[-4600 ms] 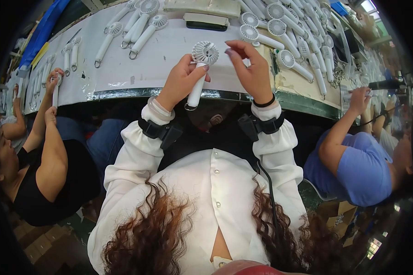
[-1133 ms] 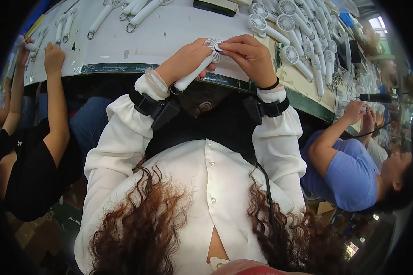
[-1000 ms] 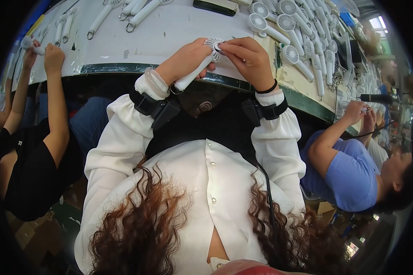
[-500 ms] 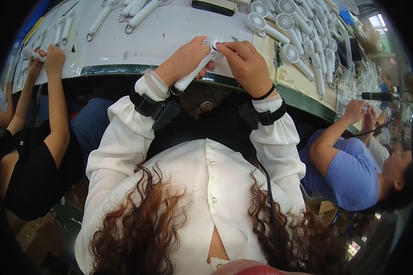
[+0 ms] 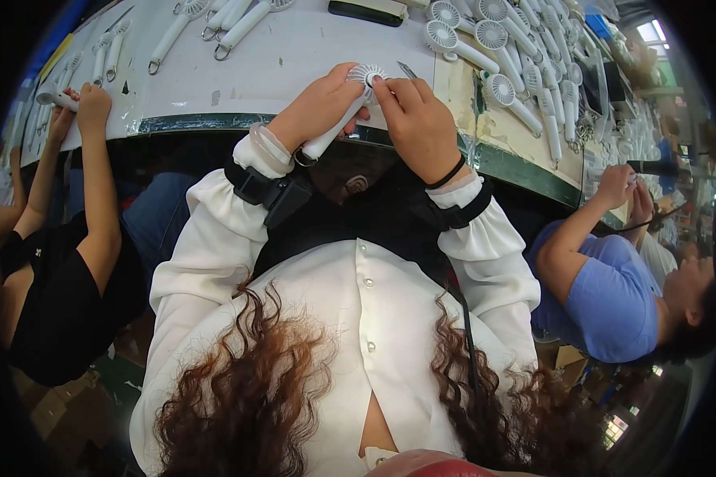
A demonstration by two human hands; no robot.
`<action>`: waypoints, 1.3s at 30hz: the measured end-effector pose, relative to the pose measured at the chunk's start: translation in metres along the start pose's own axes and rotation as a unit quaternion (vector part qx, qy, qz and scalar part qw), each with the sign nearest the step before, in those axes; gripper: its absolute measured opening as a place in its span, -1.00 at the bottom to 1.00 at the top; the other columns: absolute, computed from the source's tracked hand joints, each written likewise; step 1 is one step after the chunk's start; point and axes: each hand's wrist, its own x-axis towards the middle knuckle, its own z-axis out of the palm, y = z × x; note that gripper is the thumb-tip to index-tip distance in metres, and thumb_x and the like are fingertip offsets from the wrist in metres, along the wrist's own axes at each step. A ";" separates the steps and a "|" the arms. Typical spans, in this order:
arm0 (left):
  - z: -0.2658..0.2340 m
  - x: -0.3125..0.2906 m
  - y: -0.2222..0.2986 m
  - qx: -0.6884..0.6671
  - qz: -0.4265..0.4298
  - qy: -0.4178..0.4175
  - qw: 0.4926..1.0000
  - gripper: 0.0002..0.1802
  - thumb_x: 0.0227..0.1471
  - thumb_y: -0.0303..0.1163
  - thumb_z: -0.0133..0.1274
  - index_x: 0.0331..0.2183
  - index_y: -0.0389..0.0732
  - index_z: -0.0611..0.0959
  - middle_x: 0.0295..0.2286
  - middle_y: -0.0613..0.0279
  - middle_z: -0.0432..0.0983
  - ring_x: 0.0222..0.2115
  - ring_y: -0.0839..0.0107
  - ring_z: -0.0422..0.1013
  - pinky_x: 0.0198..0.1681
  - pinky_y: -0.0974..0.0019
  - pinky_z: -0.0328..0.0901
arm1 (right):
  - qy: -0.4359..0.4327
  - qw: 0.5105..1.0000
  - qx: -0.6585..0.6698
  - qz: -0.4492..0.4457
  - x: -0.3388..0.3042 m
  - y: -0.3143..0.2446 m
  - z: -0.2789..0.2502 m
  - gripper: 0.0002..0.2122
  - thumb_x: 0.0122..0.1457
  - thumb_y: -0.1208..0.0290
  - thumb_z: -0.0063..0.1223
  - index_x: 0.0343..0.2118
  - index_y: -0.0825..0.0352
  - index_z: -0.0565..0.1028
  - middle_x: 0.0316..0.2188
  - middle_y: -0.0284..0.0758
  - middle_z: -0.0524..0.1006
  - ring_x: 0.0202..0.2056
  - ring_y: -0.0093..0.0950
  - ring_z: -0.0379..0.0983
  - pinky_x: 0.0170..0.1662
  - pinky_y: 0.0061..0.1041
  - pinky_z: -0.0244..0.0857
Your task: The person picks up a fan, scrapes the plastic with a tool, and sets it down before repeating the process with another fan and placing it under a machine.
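Note:
A white handheld fan [image 5: 324,141] is gripped in my left hand [image 5: 318,107], its handle slanting down toward me past the table's front edge. A small loop hangs at the handle's lower end. The round slatted head of the fan points up between my hands. My right hand [image 5: 420,126] presses thumb and fingertips together at the middle of that head, beside its round hub; whether a small piece is pinched there is hidden by the fingers. Just beyond my right fingers, a thin pointed tool [image 5: 406,70] lies on the table.
Many white handheld fans [image 5: 492,36] are heaped at the right, with several more [image 5: 247,30] at the back left. A dark green case [image 5: 367,12] lies at the far edge. Co-workers sit on both sides, one in black [image 5: 64,294], one in blue [image 5: 601,294].
My right hand has shifted slightly left and its fingers have changed position on the fan head. The pointed tool behind it has come into sight. My left hand stays in place with the fan.

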 end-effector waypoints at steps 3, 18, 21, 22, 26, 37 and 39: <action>0.002 -0.002 0.000 0.005 0.002 0.003 1.000 -0.54 0.18 -0.30 -0.30 0.10 -0.21 0.26 -0.48 0.24 0.46 -0.65 0.57 0.33 -0.60 0.51 0.29 | -0.042 0.998 -0.042 -0.005 0.001 -0.007 -0.003 -0.62 -0.12 0.64 0.05 -0.14 0.31 0.50 -0.34 -0.37 0.45 -0.33 -0.41 0.40 -0.37 -0.54 0.38; -0.003 -0.002 -0.003 -0.001 0.046 -0.016 0.999 -0.54 0.21 -0.32 -0.31 0.13 -0.19 0.22 -0.44 0.22 0.49 -0.62 0.62 0.33 -0.58 0.54 0.29 | 0.058 0.995 0.054 -0.056 0.000 0.026 0.013 -0.63 -0.14 0.66 0.07 -0.18 0.30 0.51 -0.18 -0.36 0.53 -0.26 -0.41 0.48 -0.26 -0.54 0.42; -0.006 -0.002 -0.005 -0.011 0.039 -0.025 0.999 -0.55 0.20 -0.33 -0.31 0.12 -0.19 0.23 -0.45 0.22 0.48 -0.62 0.62 0.33 -0.59 0.54 0.29 | 0.063 0.995 0.064 -0.052 0.000 0.026 0.014 -0.63 -0.15 0.66 0.08 -0.18 0.30 0.51 -0.19 -0.35 0.54 -0.27 -0.40 0.49 -0.26 -0.53 0.43; -0.006 -0.002 -0.006 -0.016 0.036 -0.030 0.999 -0.55 0.20 -0.33 -0.31 0.12 -0.19 0.23 -0.45 0.22 0.48 -0.62 0.62 0.33 -0.59 0.54 0.29 | 0.069 0.994 0.070 -0.052 -0.001 0.026 0.015 -0.63 -0.15 0.66 0.08 -0.18 0.30 0.51 -0.20 -0.35 0.54 -0.28 -0.40 0.49 -0.27 -0.53 0.43; -0.007 0.000 -0.006 -0.022 0.033 -0.033 0.999 -0.55 0.20 -0.33 -0.31 0.11 -0.19 0.24 -0.46 0.22 0.48 -0.62 0.62 0.33 -0.59 0.54 0.29 | 0.075 0.993 0.081 -0.050 -0.001 0.027 0.017 -0.63 -0.15 0.66 0.08 -0.18 0.30 0.51 -0.22 -0.35 0.55 -0.29 -0.40 0.49 -0.27 -0.52 0.43; -0.008 0.000 -0.005 -0.019 0.015 -0.032 0.999 -0.56 0.20 -0.32 -0.32 0.10 -0.18 0.25 -0.47 0.22 0.47 -0.63 0.62 0.33 -0.60 0.54 0.28 | 0.058 0.993 0.077 -0.069 -0.003 0.030 0.015 -0.61 -0.14 0.64 0.09 -0.14 0.29 0.51 -0.19 -0.33 0.54 -0.29 -0.38 0.48 -0.26 -0.52 0.42; -0.008 0.001 -0.006 -0.020 0.012 -0.031 0.999 -0.56 0.20 -0.32 -0.32 0.10 -0.18 0.26 -0.47 0.22 0.47 -0.64 0.62 0.32 -0.60 0.54 0.28 | 0.049 0.994 0.070 -0.072 -0.004 0.030 0.015 -0.59 -0.14 0.63 0.09 -0.12 0.29 0.50 -0.18 -0.32 0.54 -0.29 -0.38 0.48 -0.27 -0.53 0.42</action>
